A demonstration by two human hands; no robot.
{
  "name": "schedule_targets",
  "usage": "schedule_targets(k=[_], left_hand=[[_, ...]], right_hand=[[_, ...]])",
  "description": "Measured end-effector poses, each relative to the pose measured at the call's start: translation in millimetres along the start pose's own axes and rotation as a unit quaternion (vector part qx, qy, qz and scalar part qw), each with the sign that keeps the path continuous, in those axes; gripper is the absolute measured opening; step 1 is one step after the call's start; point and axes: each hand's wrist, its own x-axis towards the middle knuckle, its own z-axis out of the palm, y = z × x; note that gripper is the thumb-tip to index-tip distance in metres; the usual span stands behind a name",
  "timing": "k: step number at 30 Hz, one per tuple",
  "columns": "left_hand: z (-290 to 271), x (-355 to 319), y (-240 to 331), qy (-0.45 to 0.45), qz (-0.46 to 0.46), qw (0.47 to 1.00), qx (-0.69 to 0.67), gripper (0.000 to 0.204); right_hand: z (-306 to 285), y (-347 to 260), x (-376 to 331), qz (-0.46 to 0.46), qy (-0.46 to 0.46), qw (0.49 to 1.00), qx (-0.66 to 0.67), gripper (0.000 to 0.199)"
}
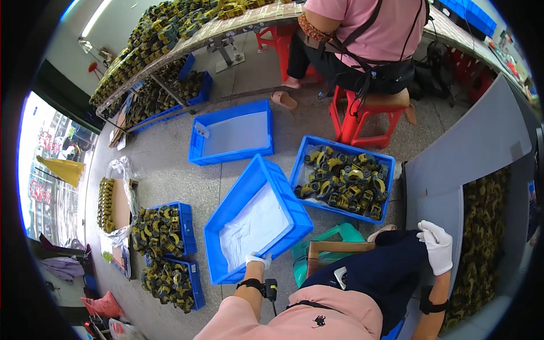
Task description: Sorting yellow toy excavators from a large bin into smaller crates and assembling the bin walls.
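My left hand, in a white glove, grips the near rim of a tilted blue plastic crate lined with white paper, which holds no parts. My right hand, also gloved, rests with loosely curled fingers near my knee beside a grey board, holding nothing. Just beyond the tilted crate sits another blue crate filled with yellow and dark toy parts.
An empty blue crate lies farther off. Two heaped crates stand at left. A person in a pink shirt sits on a red stool at a long table loaded with parts. A green stool is under me.
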Motion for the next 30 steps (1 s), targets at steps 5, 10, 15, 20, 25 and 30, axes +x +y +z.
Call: schedule_targets(k=[5, 10, 15, 20, 25, 30], left_hand=[[19, -49, 48, 0.121, -0.218, 0.696, -0.674, 0.035], [27, -17, 14, 0.114, -0.219, 0.676, -0.694, 0.033], [-18, 83, -109, 0.066, -0.083, 0.96, -0.259, 0.038], [22, 41, -59, 0.007, 0.008, 0.91, 0.414, 0.067], [2, 69, -61, 0.092, -0.053, 0.818, 0.565, 0.071], [-1, 139, -74, 0.004, -0.003, 0.864, 0.503, 0.07]], right_hand=[[8, -3, -8, 0.008, -0.013, 1.0, 0.007, 0.02], [22, -2, -16, 0.013, -0.009, 1.0, -0.011, 0.02], [44, -2, -22, 0.01, -0.025, 1.0, -0.009, 0.019], [35, 6, -35, 0.057, 0.013, 0.995, -0.084, 0.018], [55, 8, -33, 0.027, -0.012, 0.996, -0.088, 0.018], [59, -6, -29, 0.033, -0.016, 0.996, -0.085, 0.018]])
